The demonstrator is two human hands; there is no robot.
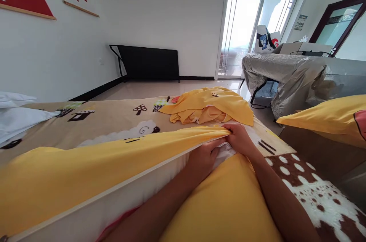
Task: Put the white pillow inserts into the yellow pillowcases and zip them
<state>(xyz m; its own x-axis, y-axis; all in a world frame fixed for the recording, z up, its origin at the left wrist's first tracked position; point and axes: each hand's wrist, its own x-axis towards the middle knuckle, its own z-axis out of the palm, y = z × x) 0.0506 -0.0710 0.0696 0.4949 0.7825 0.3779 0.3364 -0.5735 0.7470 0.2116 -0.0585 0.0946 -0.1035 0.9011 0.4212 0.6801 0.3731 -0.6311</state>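
A yellow fabric cover [94, 162] with a pale lining and a light edge strip lies stretched across my lap; I cannot tell whether it is a pillowcase or a quilt cover. My left hand [203, 158] reaches into its opening, fingers curled on white fabric [225, 151] at the far corner. Just beyond it, my right hand [236, 135] is closed on the cover's yellow corner from outside. The two hands almost touch, and folds partly hide the fingertips. More yellow cloth spreads beneath my forearms. Past my hands, a crumpled yellow cloth [211, 106] rests on the bed.
The bed has a beige patterned blanket [114, 120], brown-and-white on the right. White pillows or cloth [20, 120] lie at left. A yellow cushion [334, 116] sits at right on a brown surface. Beyond stand a plastic-covered table [286, 66] and a black folded panel [150, 63].
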